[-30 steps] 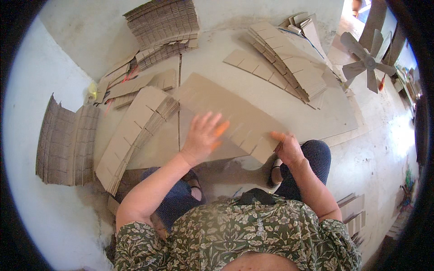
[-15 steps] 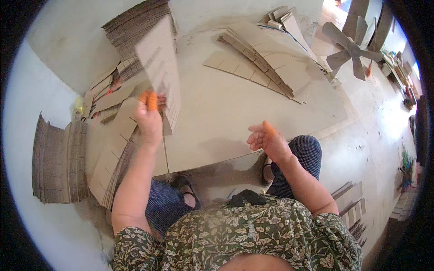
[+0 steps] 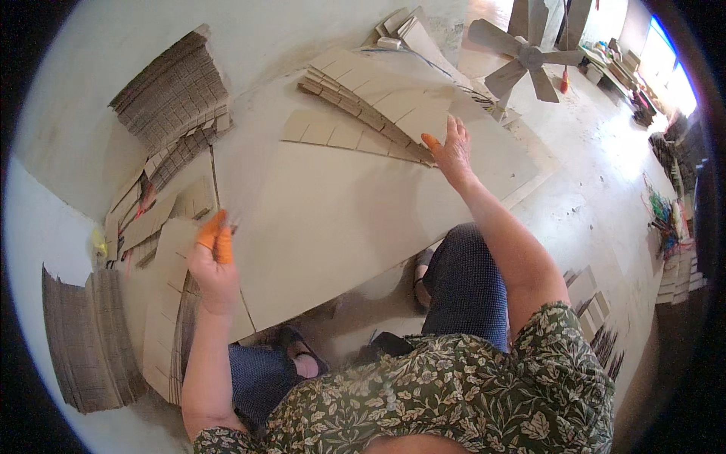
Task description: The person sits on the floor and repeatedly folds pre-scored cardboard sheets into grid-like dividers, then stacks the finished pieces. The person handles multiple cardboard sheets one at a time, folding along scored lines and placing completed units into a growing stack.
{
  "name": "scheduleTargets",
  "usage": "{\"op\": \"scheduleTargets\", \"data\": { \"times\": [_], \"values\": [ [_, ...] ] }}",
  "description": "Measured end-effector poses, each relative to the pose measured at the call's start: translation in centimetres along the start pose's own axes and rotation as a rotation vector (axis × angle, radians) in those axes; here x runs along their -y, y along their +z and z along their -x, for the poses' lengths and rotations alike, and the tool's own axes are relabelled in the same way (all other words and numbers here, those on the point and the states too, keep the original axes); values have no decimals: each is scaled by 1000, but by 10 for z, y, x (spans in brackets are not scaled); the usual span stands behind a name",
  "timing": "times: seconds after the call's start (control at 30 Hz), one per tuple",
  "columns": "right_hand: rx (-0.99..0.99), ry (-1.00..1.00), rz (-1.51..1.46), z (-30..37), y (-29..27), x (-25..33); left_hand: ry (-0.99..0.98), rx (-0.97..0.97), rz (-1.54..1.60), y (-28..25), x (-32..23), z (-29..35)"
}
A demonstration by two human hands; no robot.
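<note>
My left hand [image 3: 214, 265], with orange covers on its thumb and finger, is closed in a pinch at the table's left. A pale cardboard sheet [image 3: 253, 170] rises from it, so smeared by motion that its edges barely show. My right hand [image 3: 454, 155] reaches across the table with its fingers stretched out and an orange cover on the thumb. It is at the right end of a fanned stack of slotted cardboard strips [image 3: 363, 102]; whether it touches them I cannot tell. One slotted strip [image 3: 321, 132] lies at the near side of that stack.
A pale table [image 3: 318, 234] spans the middle. Stacks of slotted cardboard stand at the far left [image 3: 174, 91] and near left [image 3: 87, 337], with loose slotted pieces [image 3: 162, 295] beside my left forearm. A grey-bladed fan [image 3: 529, 57] stands at the back right.
My right hand has gone from the table's near edge out to the fanned strips, its fingers straightening. The left hand's sheet has blurred. The whole view has turned, shifting the scene.
</note>
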State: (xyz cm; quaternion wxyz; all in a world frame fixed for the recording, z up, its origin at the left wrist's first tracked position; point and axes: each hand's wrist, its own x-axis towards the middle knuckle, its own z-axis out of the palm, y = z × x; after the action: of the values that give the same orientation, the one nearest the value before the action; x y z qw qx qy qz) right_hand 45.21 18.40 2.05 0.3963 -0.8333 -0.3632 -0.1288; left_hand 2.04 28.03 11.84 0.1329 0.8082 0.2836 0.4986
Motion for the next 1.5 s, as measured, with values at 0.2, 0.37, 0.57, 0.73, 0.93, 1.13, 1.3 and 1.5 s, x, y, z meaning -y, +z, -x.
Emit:
{"op": "scheduleTargets", "data": {
  "times": [0.2, 0.37, 0.57, 0.73, 0.93, 1.13, 1.3, 1.5],
  "values": [
    [232, 68, 247, -38, 20, -18, 340, 359, -408, 14, -37, 17],
    [197, 17, 250, -54, 30, -27, 283, 652, -396, 54, -24, 64],
    [412, 5, 326, -70, 30, -28, 166, 728, -397, 91, -31, 93],
    [377, -14, 360, -72, 16, -12, 161, 744, -386, 102, -32, 91],
    [233, -24, 113, -67, 12, -16, 119, 698, -294, 118, -17, 98],
    [17, -97, -166, -32, -16, 9, -215, 635, -146, 111, -23, 70],
    [-244, -382, -144, -11, -28, 14, -323, 585, -55, 102, -29, 46],
    [-124, -385, -376, 42, -80, 67, -773, 558, 270, 84, -18, 26]
  ]
}}
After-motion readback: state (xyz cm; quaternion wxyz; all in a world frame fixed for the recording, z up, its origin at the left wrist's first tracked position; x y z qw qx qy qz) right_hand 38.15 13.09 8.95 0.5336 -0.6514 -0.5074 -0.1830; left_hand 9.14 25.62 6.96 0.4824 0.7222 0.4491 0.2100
